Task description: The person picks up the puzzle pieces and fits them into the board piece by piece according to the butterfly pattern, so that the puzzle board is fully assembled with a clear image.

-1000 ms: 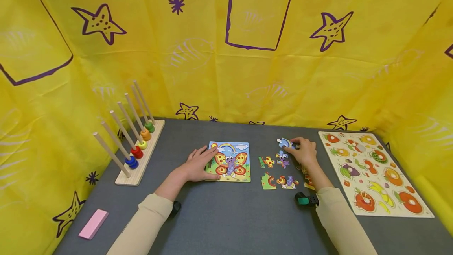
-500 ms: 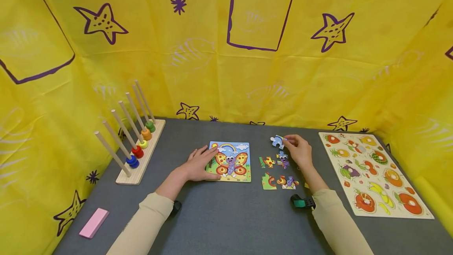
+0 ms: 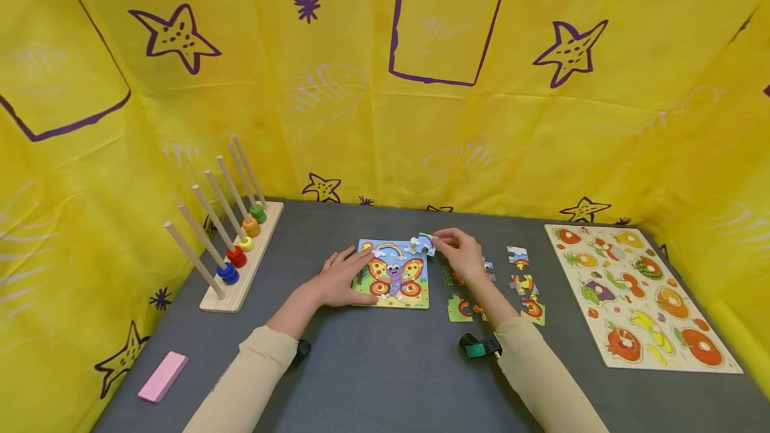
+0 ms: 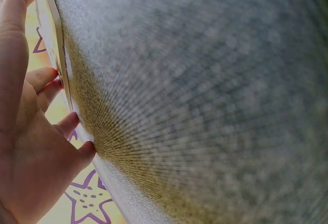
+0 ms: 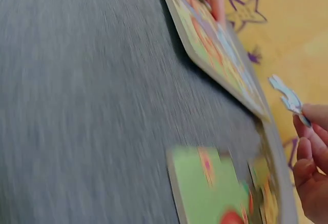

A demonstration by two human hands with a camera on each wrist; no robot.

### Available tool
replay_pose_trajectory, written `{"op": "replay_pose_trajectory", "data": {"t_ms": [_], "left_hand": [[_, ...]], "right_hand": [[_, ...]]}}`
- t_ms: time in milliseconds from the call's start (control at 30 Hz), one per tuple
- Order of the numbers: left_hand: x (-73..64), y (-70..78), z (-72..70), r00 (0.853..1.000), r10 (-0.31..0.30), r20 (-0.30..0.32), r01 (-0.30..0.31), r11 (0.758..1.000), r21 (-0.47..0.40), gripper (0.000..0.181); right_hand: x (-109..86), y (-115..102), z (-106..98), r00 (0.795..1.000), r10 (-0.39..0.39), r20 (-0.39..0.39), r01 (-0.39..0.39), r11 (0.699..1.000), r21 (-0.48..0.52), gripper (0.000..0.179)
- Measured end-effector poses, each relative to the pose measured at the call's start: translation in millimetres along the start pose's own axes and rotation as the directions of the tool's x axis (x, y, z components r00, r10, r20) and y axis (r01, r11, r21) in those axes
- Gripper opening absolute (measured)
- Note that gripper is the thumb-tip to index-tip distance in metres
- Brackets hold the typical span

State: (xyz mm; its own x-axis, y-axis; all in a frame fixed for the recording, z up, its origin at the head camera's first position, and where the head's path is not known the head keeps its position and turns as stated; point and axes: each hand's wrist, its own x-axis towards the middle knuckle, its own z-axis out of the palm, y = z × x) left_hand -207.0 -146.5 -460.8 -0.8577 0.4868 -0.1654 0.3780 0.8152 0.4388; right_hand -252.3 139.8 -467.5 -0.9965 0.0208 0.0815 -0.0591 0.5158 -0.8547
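Note:
A square butterfly picture board [image 3: 394, 279] lies on the table in the head view, with my left hand [image 3: 338, 280] spread over its left side. The thumb touches its near edge; in the left wrist view, fingertips [image 4: 88, 148] reach the table. My right hand [image 3: 460, 254] pinches a blue jigsaw puzzle piece [image 3: 425, 244] with a rainbow part, above the board's upper right corner. In the right wrist view the piece [image 5: 290, 98] is clear of the table, between thumb and fingers. Several loose puzzle pieces [image 3: 460, 309] lie right of the board, some hidden by my right forearm.
A wooden stand [image 3: 240, 286] with upright pegs and coloured rings stands on the left. A pink block [image 3: 163, 377] lies near the front left. A fruit board [image 3: 640, 299] is on the right. Yellow patterned cloth [image 3: 373, 125] hangs behind the grey table [image 3: 385, 366].
My right hand has carried the puzzle piece leftward from the loose pieces to the board's upper right corner, uncovering pieces at the right. My left hand has stayed on the board.

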Motion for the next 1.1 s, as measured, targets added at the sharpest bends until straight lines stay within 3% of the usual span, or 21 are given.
{"op": "replay_pose_trajectory", "data": {"t_ms": [300,533,833,1100], "left_hand": [[1.3,0.5,0.7,1.0,-0.007,0.005,0.007,1.0,0.006,0.095],[2.8,-1.7,2.1,1.0,-0.022,0.012,0.022,1.0,0.01,0.095],[2.5,2.1,1.4,1.0,-0.019,0.012,0.019,0.998,0.057,0.092],[2.4,10.9,-1.7,0.999,-0.036,-0.004,0.036,0.994,0.106,0.086]], "right_hand": [[-2.1,-20,36,0.995,-0.043,0.087,0.043,0.999,0.006,0.018],[0.7,-26,54,0.987,-0.11,0.117,0.12,0.99,-0.076,0.016],[2.5,-30,61,0.985,-0.13,0.111,0.149,0.973,-0.178,0.013],[2.2,-27,65,0.972,-0.221,0.076,0.232,0.95,-0.207,0.008]]}}
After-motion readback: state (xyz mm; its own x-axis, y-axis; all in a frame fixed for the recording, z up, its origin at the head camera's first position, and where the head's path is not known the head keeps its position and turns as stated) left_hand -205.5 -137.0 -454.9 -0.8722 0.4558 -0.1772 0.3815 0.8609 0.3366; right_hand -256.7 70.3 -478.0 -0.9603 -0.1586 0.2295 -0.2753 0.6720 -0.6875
